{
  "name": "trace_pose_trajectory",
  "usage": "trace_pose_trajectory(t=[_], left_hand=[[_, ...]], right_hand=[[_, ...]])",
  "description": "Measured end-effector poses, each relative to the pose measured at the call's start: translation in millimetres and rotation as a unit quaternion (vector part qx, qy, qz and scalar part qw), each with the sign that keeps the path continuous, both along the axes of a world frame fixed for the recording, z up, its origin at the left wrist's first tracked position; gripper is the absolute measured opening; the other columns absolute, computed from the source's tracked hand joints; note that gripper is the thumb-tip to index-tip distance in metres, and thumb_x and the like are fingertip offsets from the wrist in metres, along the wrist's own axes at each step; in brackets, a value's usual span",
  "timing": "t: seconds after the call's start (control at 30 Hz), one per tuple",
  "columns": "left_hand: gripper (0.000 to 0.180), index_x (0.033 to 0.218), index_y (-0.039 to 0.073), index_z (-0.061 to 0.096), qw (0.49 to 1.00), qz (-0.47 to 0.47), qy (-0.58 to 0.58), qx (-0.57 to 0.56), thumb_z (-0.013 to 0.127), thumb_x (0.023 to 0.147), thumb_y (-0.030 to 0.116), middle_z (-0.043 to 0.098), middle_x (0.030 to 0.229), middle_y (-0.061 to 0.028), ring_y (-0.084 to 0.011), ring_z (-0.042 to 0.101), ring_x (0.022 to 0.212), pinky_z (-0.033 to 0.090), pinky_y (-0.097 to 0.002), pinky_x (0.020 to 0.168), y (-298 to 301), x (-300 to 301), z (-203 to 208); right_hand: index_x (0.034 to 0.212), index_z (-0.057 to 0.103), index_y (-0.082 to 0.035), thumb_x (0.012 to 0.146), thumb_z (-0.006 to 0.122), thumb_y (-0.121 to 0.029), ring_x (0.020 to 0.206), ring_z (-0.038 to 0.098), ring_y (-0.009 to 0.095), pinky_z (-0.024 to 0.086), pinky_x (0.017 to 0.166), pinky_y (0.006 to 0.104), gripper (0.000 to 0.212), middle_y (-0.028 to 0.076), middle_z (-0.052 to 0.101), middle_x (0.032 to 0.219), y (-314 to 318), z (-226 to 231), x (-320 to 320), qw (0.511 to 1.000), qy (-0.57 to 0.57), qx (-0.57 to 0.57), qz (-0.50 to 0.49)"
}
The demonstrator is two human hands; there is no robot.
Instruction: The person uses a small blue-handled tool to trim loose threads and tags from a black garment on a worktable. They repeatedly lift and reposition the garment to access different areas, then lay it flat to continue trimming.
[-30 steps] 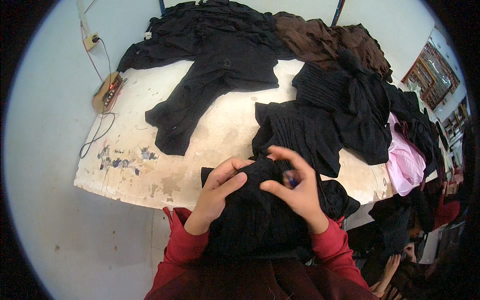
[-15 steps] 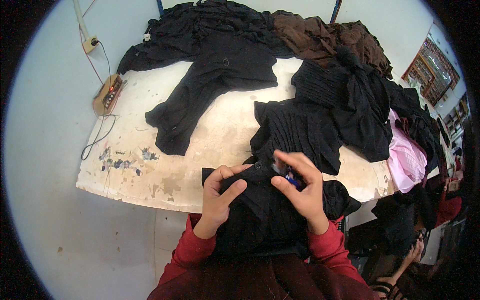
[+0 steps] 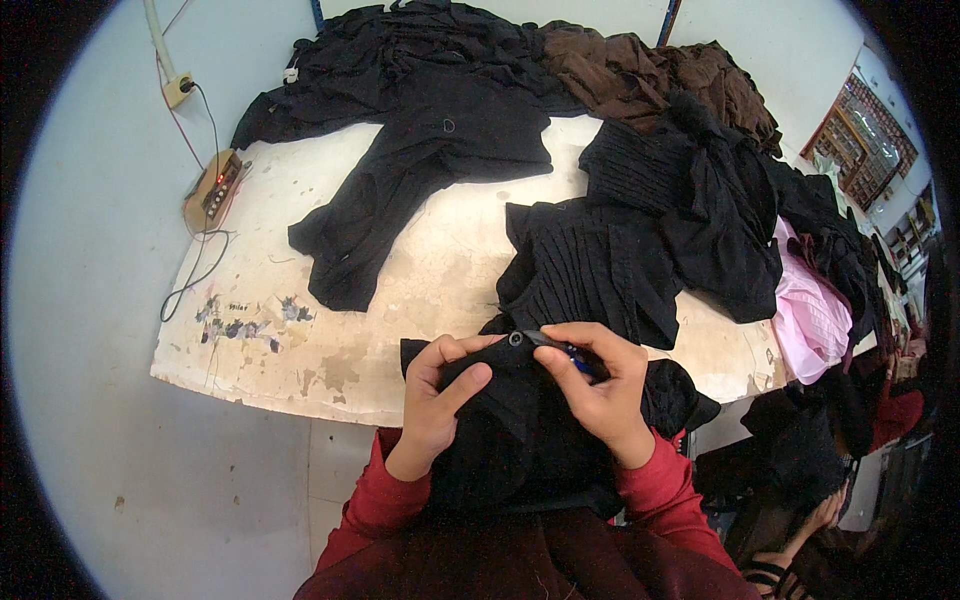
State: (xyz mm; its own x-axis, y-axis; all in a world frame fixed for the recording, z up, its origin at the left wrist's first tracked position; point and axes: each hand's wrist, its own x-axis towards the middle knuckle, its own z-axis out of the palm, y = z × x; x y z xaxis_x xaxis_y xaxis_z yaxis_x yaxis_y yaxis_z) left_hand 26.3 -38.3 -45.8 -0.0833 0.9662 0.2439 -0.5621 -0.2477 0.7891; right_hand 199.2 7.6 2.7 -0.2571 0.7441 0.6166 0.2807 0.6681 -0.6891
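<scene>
A black garment [image 3: 520,430] lies over my lap and up to the table's front edge. Its edge is gripped by my left hand [image 3: 440,390], fingers behind the cloth and thumb in front. Beside those fingertips a small round dark button [image 3: 516,339] shows on the cloth. My right hand [image 3: 603,385] is closed around small blue-handled thread snips [image 3: 575,358], mostly hidden by the fingers. Their dark tip points left and reaches right up to the button; whether it touches cannot be made out.
On the pale, stained table [image 3: 420,290] lie several black garments [image 3: 430,150], a brown heap [image 3: 650,70] at the back and pink cloth [image 3: 810,310] at right. A power strip [image 3: 213,190] with a cable hangs at the left edge. Another person's hand [image 3: 825,510] shows lower right.
My right hand has brought the snips' tip left against the button area, and its fingers have closed together. The button now shows plainly. My left hand has stayed nearly still.
</scene>
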Motion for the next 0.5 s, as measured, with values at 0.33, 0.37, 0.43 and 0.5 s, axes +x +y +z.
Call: trace_pose_trajectory(t=[0.33, 0.37, 0.43, 0.5], left_hand=[[0.016, 0.082, 0.008, 0.046, 0.991, -0.031, -0.114, -0.068, 0.059, 0.09, 0.006, 0.063, 0.09, -0.0075, -0.0093, 0.057, 0.076, 0.048, -0.0239, 0.07, 1.8, 1.9, -0.3], [0.016, 0.082, 0.008, 0.045, 0.99, -0.028, -0.117, -0.073, 0.059, 0.09, 0.006, 0.062, 0.088, -0.0066, -0.0093, 0.057, 0.074, 0.048, -0.0237, 0.069, 2.1, 3.2, 1.0], [0.016, 0.082, 0.009, 0.045, 0.988, -0.028, -0.123, -0.092, 0.059, 0.09, 0.006, 0.062, 0.086, -0.0063, -0.0092, 0.057, 0.073, 0.048, -0.0238, 0.068, 2.2, 4.2, 3.2], [0.016, 0.082, 0.009, 0.045, 0.986, -0.03, -0.129, -0.102, 0.059, 0.09, 0.006, 0.061, 0.085, -0.0057, -0.0091, 0.057, 0.072, 0.048, -0.0238, 0.067, 2.5, 4.4, 3.5]], right_hand=[[0.1, 0.065, 0.0, 0.08, 0.073, -0.01, 0.078, 0.062, 0.008, 0.047, 0.072, 0.0215, 0.025, 0.006, 0.069, 0.089, 4.4, -5.6, 15.9, 0.954, 0.088, -0.251, 0.141], [0.101, 0.065, 0.0, 0.08, 0.073, -0.01, 0.079, 0.061, 0.008, 0.047, 0.073, 0.0216, 0.026, 0.006, 0.069, 0.089, 5.0, -5.5, 15.9, 0.95, 0.084, -0.261, 0.153], [0.102, 0.064, 0.001, 0.079, 0.072, -0.008, 0.084, 0.062, 0.009, 0.047, 0.078, 0.0229, 0.025, 0.006, 0.067, 0.093, 5.1, -4.8, 13.7, 0.946, 0.084, -0.273, 0.153], [0.102, 0.064, 0.001, 0.079, 0.071, -0.006, 0.086, 0.062, 0.01, 0.047, 0.081, 0.0237, 0.025, 0.007, 0.067, 0.095, 5.0, -5.3, 11.8, 0.943, 0.091, -0.279, 0.158]])
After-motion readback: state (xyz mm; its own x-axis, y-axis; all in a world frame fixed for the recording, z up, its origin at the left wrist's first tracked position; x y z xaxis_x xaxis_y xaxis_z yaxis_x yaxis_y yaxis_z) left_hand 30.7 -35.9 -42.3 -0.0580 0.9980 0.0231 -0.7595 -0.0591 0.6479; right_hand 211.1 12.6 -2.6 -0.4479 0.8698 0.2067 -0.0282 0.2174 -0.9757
